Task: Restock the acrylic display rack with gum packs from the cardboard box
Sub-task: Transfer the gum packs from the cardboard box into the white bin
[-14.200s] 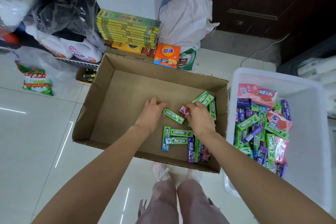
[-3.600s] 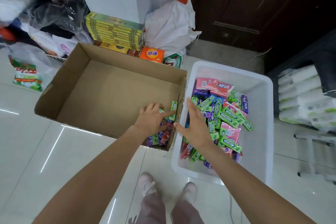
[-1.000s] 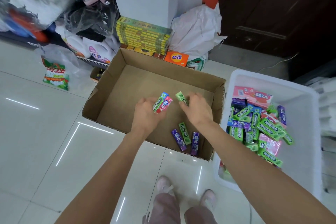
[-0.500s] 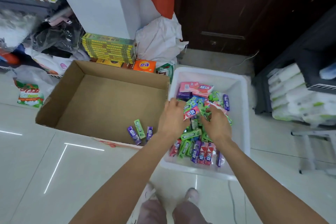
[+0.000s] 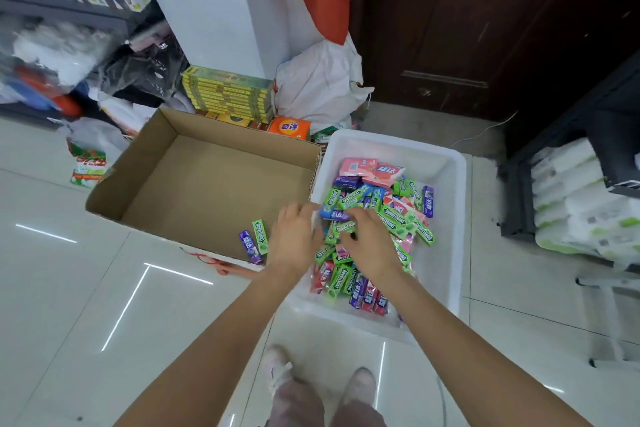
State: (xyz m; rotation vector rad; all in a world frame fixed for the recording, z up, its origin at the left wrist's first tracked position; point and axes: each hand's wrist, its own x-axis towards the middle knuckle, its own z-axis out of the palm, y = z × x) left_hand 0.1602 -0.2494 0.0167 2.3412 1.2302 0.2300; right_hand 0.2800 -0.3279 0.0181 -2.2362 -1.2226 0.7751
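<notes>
Gum packs (image 5: pixel 377 218), hands (image 5: pixel 367 246) moved over tub

stack of yellow boxes (image 5: pixel 228 94), orange packet (image 5: pixel 289 127), white plastic bag (image 5: pixel 320 88), dark wooden door (image 5: pixel 485 21)

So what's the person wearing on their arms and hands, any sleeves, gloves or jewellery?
Nothing shows: both forearms are bare to the frame edge, with no sleeves. The left hand and right hand have no gloves, and no rings, watch or bracelets are visible.
</notes>
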